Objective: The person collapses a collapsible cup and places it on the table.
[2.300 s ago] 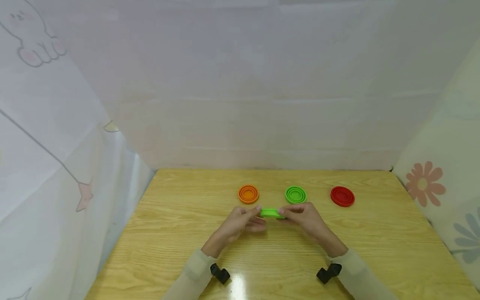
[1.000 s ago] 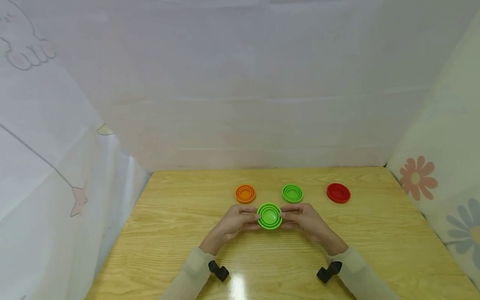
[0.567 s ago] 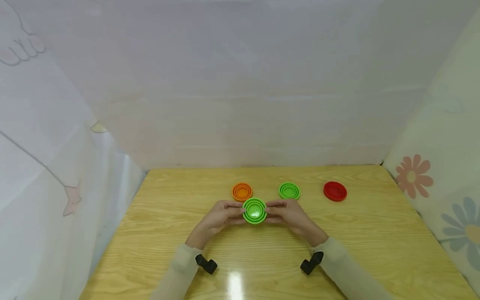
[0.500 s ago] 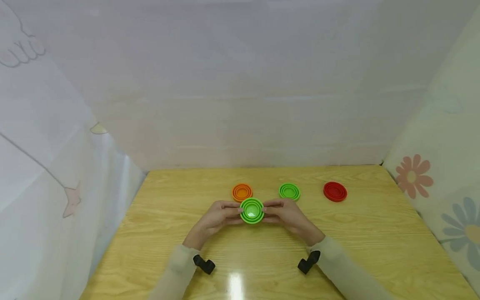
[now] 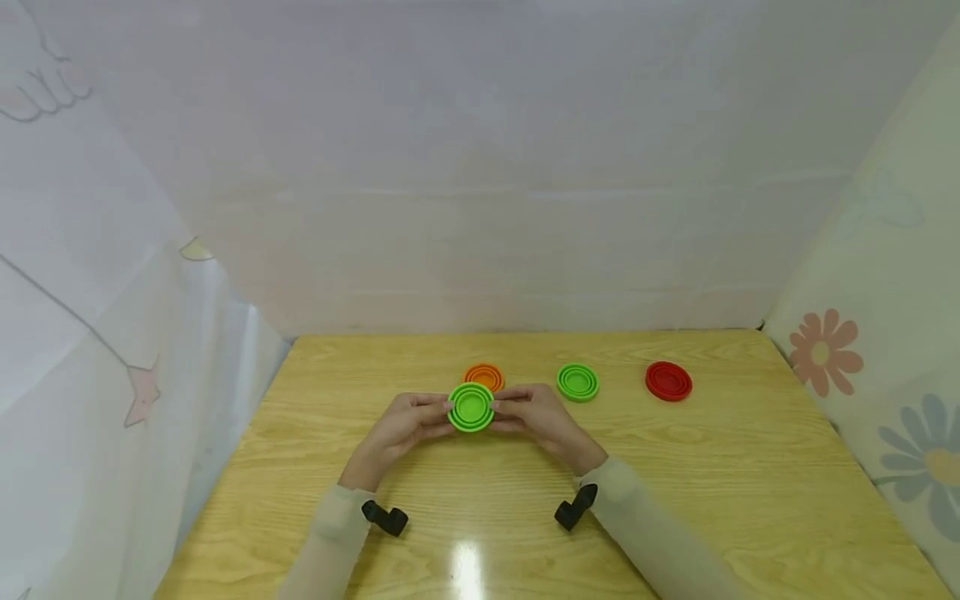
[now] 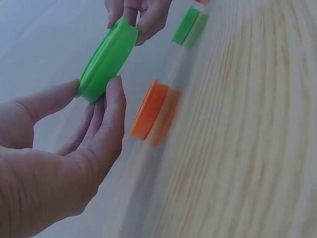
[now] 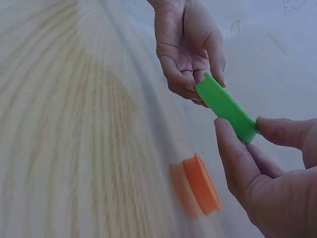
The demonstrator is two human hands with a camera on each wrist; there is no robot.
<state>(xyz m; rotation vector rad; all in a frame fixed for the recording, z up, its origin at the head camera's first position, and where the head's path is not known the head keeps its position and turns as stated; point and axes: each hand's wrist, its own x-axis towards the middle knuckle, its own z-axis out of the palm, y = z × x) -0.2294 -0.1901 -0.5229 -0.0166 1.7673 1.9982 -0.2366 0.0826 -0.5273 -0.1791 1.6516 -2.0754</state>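
Observation:
A green collapsible cup [image 5: 471, 407], folded flat into concentric rings, is held above the table with its ringed face towards the head camera. My left hand [image 5: 405, 423] pinches its left rim between thumb and fingers. On the opposite rim, my right hand [image 5: 538, 417] pinches it the same way. Both wrist views show the green cup [image 6: 108, 62] tilted and clear of the tabletop. Just beyond it lies a flat orange collapsible cup [image 5: 484, 374], its near edge covered by the held one in the head view.
Further right along the back of the wooden table [image 5: 480, 508] lie a second green collapsible cup [image 5: 577, 382] and a red one [image 5: 668, 381], both flat. White patterned cloth [image 5: 480, 208] hangs behind and at both sides.
At first the green cup was seen edge-on; it has since been turned to show its rings. Both hands have carried it left and slightly away, overlapping the orange cup in view.

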